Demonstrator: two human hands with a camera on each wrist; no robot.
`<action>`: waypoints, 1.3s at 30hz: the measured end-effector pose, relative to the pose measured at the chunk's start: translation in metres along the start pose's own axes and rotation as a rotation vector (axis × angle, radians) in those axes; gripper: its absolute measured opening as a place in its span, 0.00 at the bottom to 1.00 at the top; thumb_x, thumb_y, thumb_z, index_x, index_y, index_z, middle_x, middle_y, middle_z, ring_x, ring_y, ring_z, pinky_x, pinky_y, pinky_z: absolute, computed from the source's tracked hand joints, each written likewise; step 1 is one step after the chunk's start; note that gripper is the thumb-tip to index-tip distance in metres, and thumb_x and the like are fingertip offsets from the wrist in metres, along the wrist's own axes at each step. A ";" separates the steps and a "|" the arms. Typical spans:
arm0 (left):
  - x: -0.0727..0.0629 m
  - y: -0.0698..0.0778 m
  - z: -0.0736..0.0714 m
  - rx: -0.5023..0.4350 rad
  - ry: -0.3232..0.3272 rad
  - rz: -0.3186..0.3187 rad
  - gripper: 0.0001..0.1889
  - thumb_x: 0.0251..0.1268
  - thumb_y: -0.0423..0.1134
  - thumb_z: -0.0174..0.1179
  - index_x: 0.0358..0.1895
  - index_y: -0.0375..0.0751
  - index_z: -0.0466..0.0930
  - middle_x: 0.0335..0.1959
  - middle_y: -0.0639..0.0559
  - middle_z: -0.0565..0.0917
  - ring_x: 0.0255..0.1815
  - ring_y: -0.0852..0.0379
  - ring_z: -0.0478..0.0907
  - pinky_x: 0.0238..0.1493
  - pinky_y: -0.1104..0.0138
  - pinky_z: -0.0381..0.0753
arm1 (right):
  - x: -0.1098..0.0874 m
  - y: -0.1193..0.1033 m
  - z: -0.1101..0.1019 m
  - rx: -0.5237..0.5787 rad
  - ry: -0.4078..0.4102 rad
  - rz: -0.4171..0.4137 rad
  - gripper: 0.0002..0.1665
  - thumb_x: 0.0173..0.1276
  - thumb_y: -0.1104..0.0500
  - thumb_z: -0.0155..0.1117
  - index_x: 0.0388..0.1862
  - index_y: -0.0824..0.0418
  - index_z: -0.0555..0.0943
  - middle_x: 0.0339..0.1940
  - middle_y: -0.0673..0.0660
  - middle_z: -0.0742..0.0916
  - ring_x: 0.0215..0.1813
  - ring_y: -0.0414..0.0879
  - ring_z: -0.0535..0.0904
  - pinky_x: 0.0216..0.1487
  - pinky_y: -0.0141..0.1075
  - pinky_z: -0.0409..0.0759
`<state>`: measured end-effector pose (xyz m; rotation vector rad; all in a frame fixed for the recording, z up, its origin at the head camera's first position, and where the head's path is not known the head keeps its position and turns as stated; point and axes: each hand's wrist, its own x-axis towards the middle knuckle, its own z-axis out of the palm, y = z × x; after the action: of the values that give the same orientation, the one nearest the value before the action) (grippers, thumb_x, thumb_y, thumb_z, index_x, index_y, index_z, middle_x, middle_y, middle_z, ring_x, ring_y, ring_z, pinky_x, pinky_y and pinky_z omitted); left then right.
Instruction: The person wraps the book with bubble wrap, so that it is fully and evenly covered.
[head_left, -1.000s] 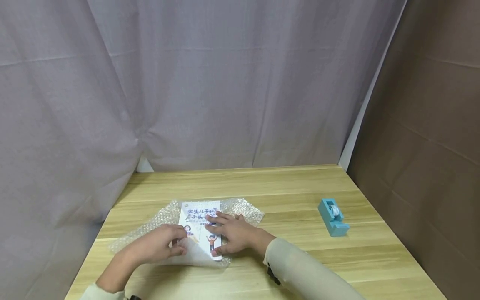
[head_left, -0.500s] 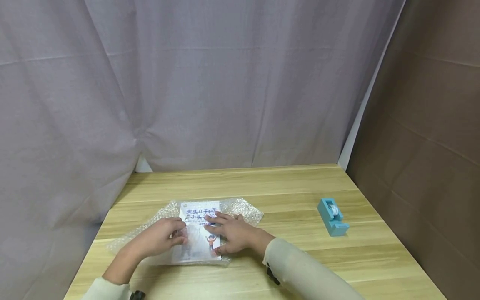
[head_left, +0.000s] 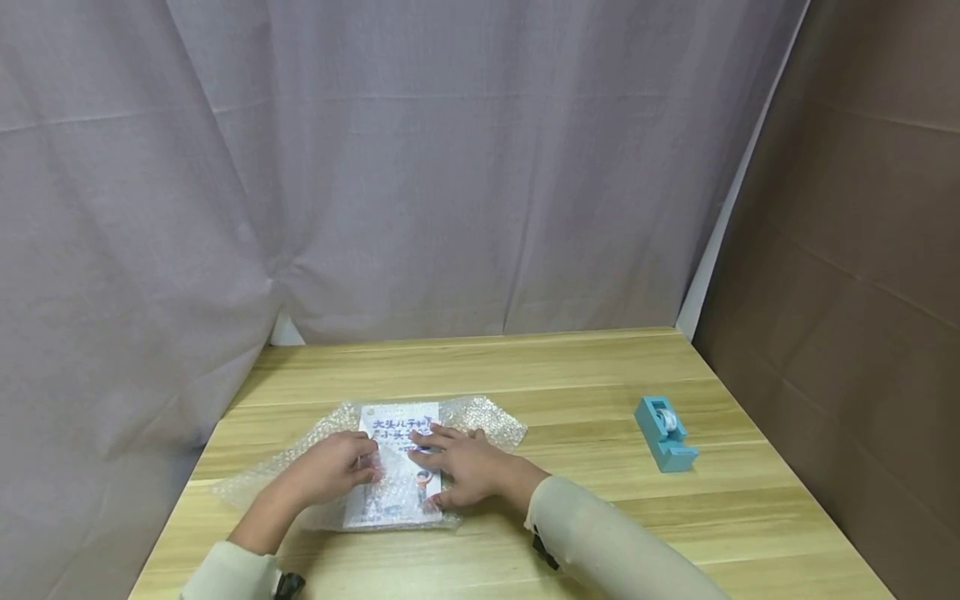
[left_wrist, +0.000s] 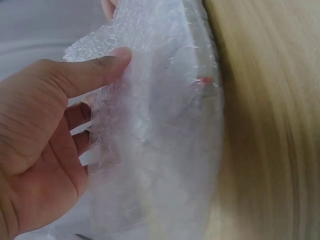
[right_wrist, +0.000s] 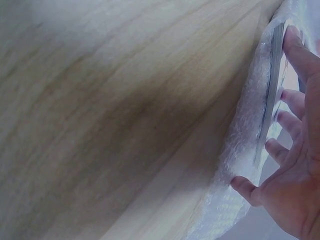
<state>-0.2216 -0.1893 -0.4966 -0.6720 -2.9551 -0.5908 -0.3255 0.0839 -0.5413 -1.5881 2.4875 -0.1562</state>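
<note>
A white paperback book (head_left: 400,416) with blue lettering and cartoon figures lies on a sheet of bubble wrap (head_left: 486,419). My left hand (head_left: 333,468) pinches a flap of the wrap between thumb and fingers. That flap is folded over the lower and left part of the cover, blurring the print beneath. In the left wrist view the thumb (left_wrist: 102,72) lies on the near side of the film, with the other fingers behind it. My right hand (head_left: 471,469) rests spread on the book's right side. The right wrist view shows the page edges (right_wrist: 270,92) above the wrap.
A blue tape dispenser (head_left: 666,435) with a roll of tape stands on the wooden table (head_left: 570,525), off to the right. Grey curtain (head_left: 420,175) hangs behind the table, and a brown panel (head_left: 847,292) borders its right side.
My left hand has drawn the bubble wrap flap to the right and slightly up across the book, covering more of the cover's lower half. The right hand has stayed in place.
</note>
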 end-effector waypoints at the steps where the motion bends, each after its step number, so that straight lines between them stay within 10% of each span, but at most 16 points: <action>1: 0.001 -0.001 0.002 0.004 0.000 0.003 0.12 0.70 0.37 0.74 0.31 0.51 0.79 0.30 0.63 0.80 0.31 0.70 0.72 0.35 0.70 0.79 | 0.000 0.000 0.000 0.001 0.000 0.001 0.52 0.75 0.32 0.69 0.92 0.36 0.58 0.95 0.42 0.56 0.95 0.55 0.51 0.77 0.83 0.65; 13: 0.005 -0.007 0.018 0.101 0.029 0.003 0.09 0.65 0.35 0.77 0.35 0.49 0.84 0.33 0.59 0.82 0.35 0.63 0.77 0.40 0.66 0.86 | 0.001 -0.005 -0.006 0.027 -0.017 0.030 0.52 0.73 0.32 0.71 0.91 0.35 0.61 0.94 0.42 0.58 0.95 0.56 0.53 0.75 0.84 0.65; 20: 0.006 -0.005 0.023 0.020 0.071 -0.185 0.23 0.59 0.39 0.83 0.49 0.46 0.77 0.43 0.50 0.79 0.41 0.56 0.77 0.44 0.57 0.88 | 0.003 -0.004 -0.011 0.035 -0.020 0.038 0.51 0.71 0.34 0.73 0.89 0.36 0.65 0.94 0.42 0.60 0.94 0.56 0.56 0.73 0.84 0.68; 27: 0.008 -0.029 0.044 -0.026 0.129 0.015 0.14 0.61 0.34 0.79 0.41 0.50 0.81 0.38 0.57 0.78 0.37 0.58 0.80 0.40 0.62 0.89 | 0.003 -0.005 -0.011 0.052 -0.019 0.043 0.50 0.71 0.34 0.74 0.89 0.36 0.65 0.93 0.41 0.60 0.94 0.55 0.56 0.74 0.84 0.68; 33: 0.012 -0.006 0.030 -0.003 0.026 -0.055 0.11 0.59 0.26 0.77 0.40 0.40 0.87 0.39 0.52 0.85 0.40 0.54 0.87 0.48 0.62 0.93 | 0.001 -0.006 -0.013 0.074 -0.017 0.045 0.50 0.71 0.35 0.74 0.88 0.36 0.66 0.93 0.40 0.61 0.94 0.55 0.55 0.74 0.84 0.66; 39: 0.018 -0.038 0.057 0.008 0.081 -0.026 0.12 0.55 0.25 0.72 0.41 0.44 0.88 0.38 0.52 0.86 0.38 0.54 0.84 0.45 0.59 0.91 | 0.001 -0.005 -0.014 0.086 -0.019 0.035 0.45 0.75 0.40 0.67 0.88 0.38 0.67 0.93 0.42 0.62 0.94 0.55 0.55 0.74 0.85 0.65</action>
<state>-0.2524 -0.1917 -0.5607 -0.5945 -2.8937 -0.5929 -0.3244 0.0811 -0.5267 -1.5048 2.4576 -0.2395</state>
